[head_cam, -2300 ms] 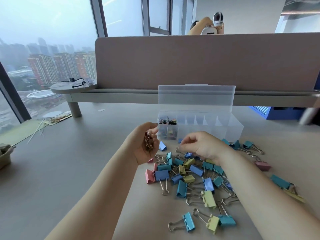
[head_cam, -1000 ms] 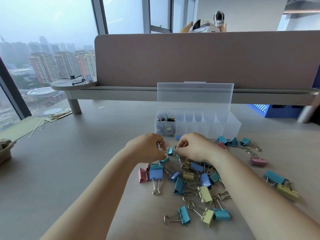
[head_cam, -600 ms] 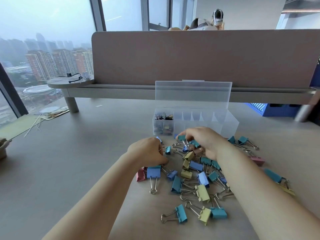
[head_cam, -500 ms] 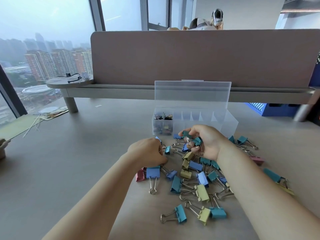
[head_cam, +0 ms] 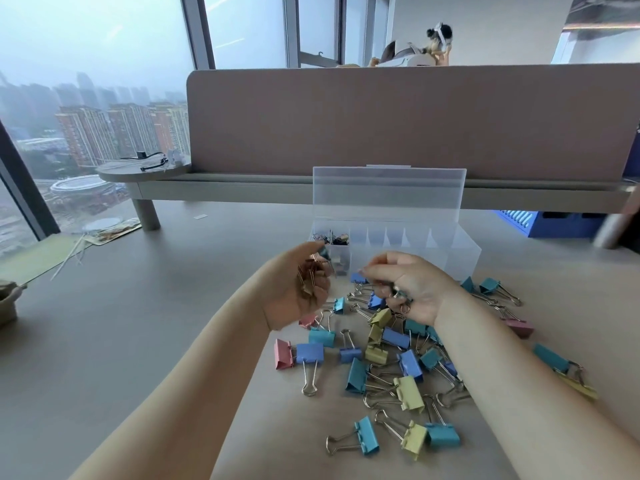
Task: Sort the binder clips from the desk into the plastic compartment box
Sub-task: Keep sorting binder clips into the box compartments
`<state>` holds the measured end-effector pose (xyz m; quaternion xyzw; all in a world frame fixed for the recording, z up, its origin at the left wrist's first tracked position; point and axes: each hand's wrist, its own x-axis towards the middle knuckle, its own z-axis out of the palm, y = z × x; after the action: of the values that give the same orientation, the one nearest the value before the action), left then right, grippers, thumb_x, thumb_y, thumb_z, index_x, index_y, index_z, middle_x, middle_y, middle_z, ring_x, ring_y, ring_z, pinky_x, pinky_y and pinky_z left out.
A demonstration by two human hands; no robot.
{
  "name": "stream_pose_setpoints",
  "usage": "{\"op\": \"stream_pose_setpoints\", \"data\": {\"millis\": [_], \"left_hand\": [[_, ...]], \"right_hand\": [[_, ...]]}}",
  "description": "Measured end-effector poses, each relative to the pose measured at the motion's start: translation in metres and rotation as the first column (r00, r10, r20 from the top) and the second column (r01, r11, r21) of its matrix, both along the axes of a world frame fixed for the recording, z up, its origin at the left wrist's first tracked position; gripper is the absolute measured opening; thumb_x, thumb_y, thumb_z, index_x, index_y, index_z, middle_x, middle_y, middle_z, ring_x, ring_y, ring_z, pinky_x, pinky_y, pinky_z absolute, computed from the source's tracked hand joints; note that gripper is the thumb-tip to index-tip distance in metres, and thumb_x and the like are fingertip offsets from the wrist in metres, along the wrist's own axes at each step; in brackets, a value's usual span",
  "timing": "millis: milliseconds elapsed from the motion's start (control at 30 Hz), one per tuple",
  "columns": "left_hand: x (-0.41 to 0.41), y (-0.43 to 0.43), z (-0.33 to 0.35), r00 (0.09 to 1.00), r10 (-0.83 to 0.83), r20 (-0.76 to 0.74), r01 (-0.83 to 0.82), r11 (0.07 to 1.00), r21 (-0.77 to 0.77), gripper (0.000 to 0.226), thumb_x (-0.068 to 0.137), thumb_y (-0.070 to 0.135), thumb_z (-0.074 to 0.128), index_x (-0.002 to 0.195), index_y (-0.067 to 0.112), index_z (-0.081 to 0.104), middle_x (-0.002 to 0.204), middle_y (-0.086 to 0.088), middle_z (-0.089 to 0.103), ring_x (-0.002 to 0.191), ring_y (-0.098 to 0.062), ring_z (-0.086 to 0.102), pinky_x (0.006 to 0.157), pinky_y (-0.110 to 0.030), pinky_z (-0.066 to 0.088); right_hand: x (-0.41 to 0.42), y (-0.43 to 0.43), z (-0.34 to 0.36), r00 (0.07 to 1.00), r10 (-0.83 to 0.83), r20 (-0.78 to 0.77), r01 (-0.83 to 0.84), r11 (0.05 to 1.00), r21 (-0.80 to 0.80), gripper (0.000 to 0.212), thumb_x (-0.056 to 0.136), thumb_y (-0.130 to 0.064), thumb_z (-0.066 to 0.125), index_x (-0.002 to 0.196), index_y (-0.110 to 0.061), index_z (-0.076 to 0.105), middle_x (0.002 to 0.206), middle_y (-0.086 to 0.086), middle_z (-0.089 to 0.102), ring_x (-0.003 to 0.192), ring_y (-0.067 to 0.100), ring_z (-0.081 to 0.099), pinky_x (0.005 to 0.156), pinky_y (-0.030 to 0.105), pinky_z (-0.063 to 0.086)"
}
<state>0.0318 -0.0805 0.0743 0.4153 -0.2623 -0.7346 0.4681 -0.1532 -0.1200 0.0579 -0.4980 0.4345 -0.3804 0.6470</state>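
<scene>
Several coloured binder clips (head_cam: 381,362) lie in a loose pile on the desk (head_cam: 138,341), in blue, teal, yellow and pink. Behind the pile stands a clear plastic compartment box (head_cam: 460,251) with its lid upright; its leftmost compartment holds small dark clips. My left hand (head_cam: 294,292) is raised just in front of that compartment, palm turned inward, cupping a bunch of small clips (head_cam: 310,277). My right hand (head_cam: 412,285) hovers over the far edge of the pile and grips a few teal clips (head_cam: 398,296).
A tall beige divider panel (head_cam: 398,119) on a low shelf closes off the back of the desk. A blue bin (head_cam: 554,223) sits under the shelf at the right. A second person's head shows above the divider. Papers and a beige object lie at the far left.
My left hand lifted off the pile with its small clips and turned palm inward near the box. My right hand picked up teal clips and rose slightly.
</scene>
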Motion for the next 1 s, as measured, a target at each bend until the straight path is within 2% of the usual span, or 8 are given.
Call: {"op": "stream_pose_setpoints", "data": {"millis": [100,167,333,500,633,767,867,1000], "left_hand": [[0.002,0.000,0.001,0.989,0.001,-0.148,0.004,0.999,0.033,0.037,0.089,0.030,0.050,0.063,0.005,0.055,0.073,-0.003,0.041,0.048,-0.010,0.041,0.041,-0.014,0.035],[0.003,0.001,0.001,0.977,0.019,-0.215,-0.007,0.998,0.055,0.049,0.086,0.029,0.047,0.055,-0.004,0.062,0.079,-0.005,0.043,0.053,-0.010,0.040,0.040,-0.013,0.035],[0.004,0.001,-0.002,0.960,0.049,-0.276,-0.034,0.998,0.058,0.022,0.073,0.024,0.051,0.087,0.008,0.048,0.080,-0.016,0.063,0.056,-0.015,0.053,0.041,-0.014,0.042],[0.006,0.003,-0.002,0.957,0.057,-0.286,-0.047,0.998,0.042,0.030,0.088,0.029,0.044,0.109,0.008,0.047,0.090,-0.019,0.068,0.067,-0.026,0.068,0.050,-0.025,0.056],[0.004,0.003,0.000,0.951,0.111,-0.289,-0.103,0.994,0.042,0.042,0.090,0.026,0.049,0.113,-0.008,0.049,0.087,-0.021,0.067,0.072,-0.028,0.067,0.066,-0.033,0.059],[0.006,0.001,-0.001,0.966,0.127,-0.227,-0.115,0.991,0.066,0.023,0.087,0.025,0.049,0.089,0.002,0.055,0.071,-0.009,0.062,0.059,-0.019,0.062,0.049,-0.024,0.057],[0.010,-0.002,-0.002,0.994,0.098,-0.055,-0.095,0.994,0.051,0.021,0.087,0.028,0.046,0.074,0.014,0.055,0.055,0.002,0.047,0.043,-0.009,0.043,0.035,-0.011,0.037],[0.016,-0.004,0.001,0.866,0.073,0.494,-0.038,0.996,-0.082,0.030,0.089,0.032,0.057,0.065,0.019,0.045,0.052,0.006,0.035,0.042,-0.007,0.024,0.035,-0.012,0.016]], "right_hand": [[0.012,0.007,-0.002,0.860,-0.086,-0.504,-0.088,0.946,-0.311,0.010,0.081,-0.016,0.076,0.082,-0.017,0.066,0.076,-0.003,0.058,0.063,0.011,0.052,0.049,0.020,0.038],[0.018,0.010,-0.007,0.721,-0.153,-0.676,-0.190,0.894,-0.405,0.013,0.080,-0.024,0.077,0.089,-0.021,0.068,0.091,-0.005,0.061,0.082,0.015,0.058,0.062,0.025,0.042],[0.028,0.016,-0.013,0.543,-0.194,-0.817,-0.286,0.872,-0.397,0.039,0.085,-0.031,0.072,0.121,-0.025,0.060,0.125,-0.004,0.060,0.108,0.017,0.056,0.082,0.026,0.041],[0.033,0.019,-0.010,0.454,-0.206,-0.867,-0.353,0.852,-0.387,0.024,0.086,-0.031,0.069,0.109,-0.026,0.062,0.107,-0.003,0.064,0.090,0.015,0.056,0.076,0.028,0.044],[0.028,0.012,-0.006,0.678,-0.173,-0.715,-0.214,0.884,-0.416,0.017,0.084,-0.028,0.069,0.096,-0.017,0.065,0.095,-0.002,0.063,0.084,0.016,0.058,0.065,0.025,0.043],[0.018,0.006,0.001,0.971,-0.042,-0.236,0.028,0.998,-0.059,0.014,0.089,-0.020,0.060,0.081,-0.009,0.059,0.075,0.007,0.058,0.049,0.011,0.043,0.039,0.018,0.029],[0.006,0.003,0.002,0.972,-0.052,0.230,-0.004,0.971,0.237,0.017,0.090,-0.016,0.050,0.076,-0.006,0.051,0.066,0.010,0.058,0.033,0.004,0.031,0.029,0.013,0.017],[-0.001,-0.002,-0.001,0.882,-0.096,0.460,-0.046,0.957,0.287,0.020,0.081,-0.018,0.045,0.086,-0.001,0.056,0.076,0.014,0.063,0.034,0.006,0.034,0.031,0.011,0.020]]}}
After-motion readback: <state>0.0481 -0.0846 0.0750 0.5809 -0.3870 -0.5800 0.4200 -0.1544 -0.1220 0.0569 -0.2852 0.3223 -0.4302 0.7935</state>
